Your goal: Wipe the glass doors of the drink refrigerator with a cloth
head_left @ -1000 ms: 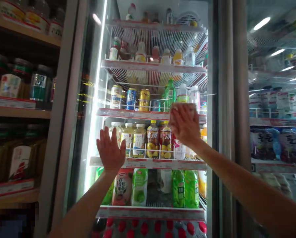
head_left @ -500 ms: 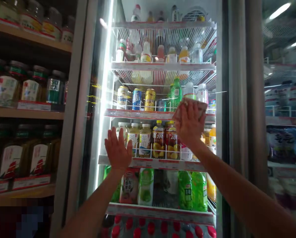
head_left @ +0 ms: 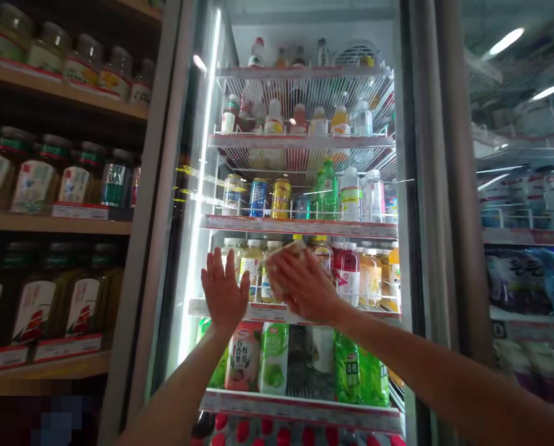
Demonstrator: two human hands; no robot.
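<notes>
My left hand (head_left: 225, 291) is raised with fingers spread, its palm flat toward the glass door (head_left: 299, 37) of a lit drinks cooler. My right hand (head_left: 307, 279) presses a pale, folded cloth (head_left: 291, 249) against the same glass, slightly blurred by motion. The cloth lies mostly under the fingers, so only its upper edge shows. Behind the pane, the right hand covers part of a shelf of tea bottles. A red-drink bottle (head_left: 348, 269) and a green-and-white carton (head_left: 273, 356) stand on shelves inside, apart from both hands.
Wooden shelves (head_left: 35, 222) with several jars and bottles stand left of the cooler. A metal door frame (head_left: 437, 235) runs up the right side, with another glass-fronted cooler (head_left: 527, 238) beyond it. Red-capped bottles (head_left: 283, 433) fill the bottom.
My right hand has swept left and down across the glass with the cloth, from the right side to the middle. The left hand stays near the same spot. The view has tilted up slightly.
</notes>
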